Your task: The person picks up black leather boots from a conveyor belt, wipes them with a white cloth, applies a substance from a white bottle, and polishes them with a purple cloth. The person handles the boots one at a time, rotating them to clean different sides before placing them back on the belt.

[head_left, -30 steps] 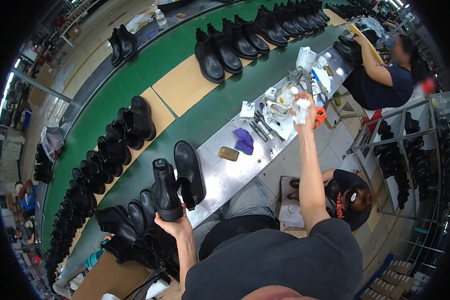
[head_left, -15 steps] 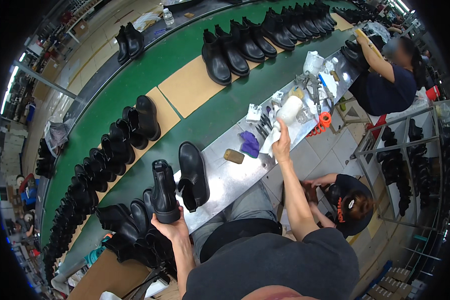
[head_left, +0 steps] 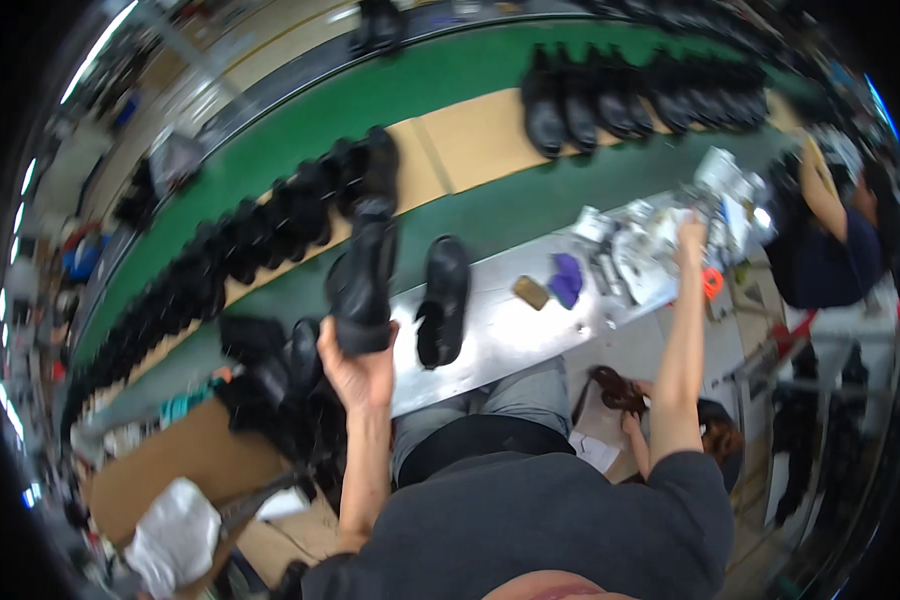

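My left hand (head_left: 358, 368) is closed around the heel end of a black ankle boot (head_left: 363, 280), holding it up over the bench edge. A second black boot (head_left: 446, 290) lies on its own to the right of it, on the metal-topped bench (head_left: 485, 345). My right arm is stretched far to the right. The right hand (head_left: 690, 235) is among a cluster of white containers and tools (head_left: 640, 255); its fingers are blurred, and what they touch cannot be made out. Nearer the middle lie a brown block (head_left: 530, 293) and a purple cloth (head_left: 567, 280).
Rows of black boots (head_left: 270, 235) stand on tan board over a green conveyor (head_left: 490, 185). More dark boots (head_left: 285, 385) are heaped at my left, beside brown cardboard (head_left: 185, 460). One co-worker (head_left: 830, 245) is at the far right; another (head_left: 720, 430) is below my right arm.
My right hand has moved right and away from me, off the spot where it held white cloth by a white bottle. The left hand has lifted the boot. The whole view has shifted.
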Available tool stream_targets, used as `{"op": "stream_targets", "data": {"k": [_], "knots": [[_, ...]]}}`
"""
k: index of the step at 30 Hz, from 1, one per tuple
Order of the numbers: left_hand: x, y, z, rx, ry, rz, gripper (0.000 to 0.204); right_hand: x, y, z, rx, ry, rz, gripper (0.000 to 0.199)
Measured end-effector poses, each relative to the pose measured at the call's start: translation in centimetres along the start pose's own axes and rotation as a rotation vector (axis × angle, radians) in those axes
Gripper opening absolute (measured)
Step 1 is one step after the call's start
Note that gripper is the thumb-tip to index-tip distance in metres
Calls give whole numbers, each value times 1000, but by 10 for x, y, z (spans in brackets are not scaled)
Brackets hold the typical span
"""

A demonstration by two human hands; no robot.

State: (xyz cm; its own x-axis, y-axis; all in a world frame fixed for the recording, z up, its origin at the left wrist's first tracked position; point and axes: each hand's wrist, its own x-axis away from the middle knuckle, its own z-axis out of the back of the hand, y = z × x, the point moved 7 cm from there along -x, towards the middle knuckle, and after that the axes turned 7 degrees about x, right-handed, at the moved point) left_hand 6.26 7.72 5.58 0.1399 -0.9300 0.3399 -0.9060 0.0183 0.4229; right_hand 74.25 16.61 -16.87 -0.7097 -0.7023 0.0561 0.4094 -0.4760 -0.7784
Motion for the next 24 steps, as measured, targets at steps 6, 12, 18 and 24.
{"op": "stream_targets", "data": {"k": [6, 12, 18, 24], "knots": [[-12, -22, -34, -134, -223, 36, 45, 347, -341, -52, -626, -891, 318, 57], [-1, -12, -34, -176, -277, -314, 65, 425, -383, -113, -785, -966, 284, 40], [7, 4, -31, -697, -253, -656, 75, 432, -381, -118, -895, -1089, 179, 34], [33, 4, -57, -1053, -274, -879, 92, 428, -393, -111, -710, -1033, 207, 29]]}}
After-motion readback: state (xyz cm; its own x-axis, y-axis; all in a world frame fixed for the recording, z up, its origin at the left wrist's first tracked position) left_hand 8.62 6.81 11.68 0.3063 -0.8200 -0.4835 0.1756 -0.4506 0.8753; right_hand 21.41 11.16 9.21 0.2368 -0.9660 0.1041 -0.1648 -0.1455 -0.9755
